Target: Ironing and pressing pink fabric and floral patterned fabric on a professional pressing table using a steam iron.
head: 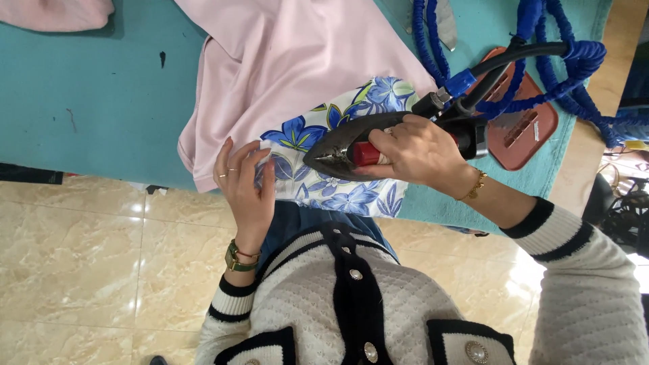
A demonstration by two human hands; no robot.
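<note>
**Iron being held on floral cloth**

The steam iron (351, 145) is being gripped by the right hand (419, 152), fingers wrapped around its red handle, wrist bent, tip pointing left. The floral cloth (338, 172) on the teal ironing table (88, 101) is being pressed flat by the left hand (247, 182), fingers spread, beside the pink garment (284, 61).
</note>
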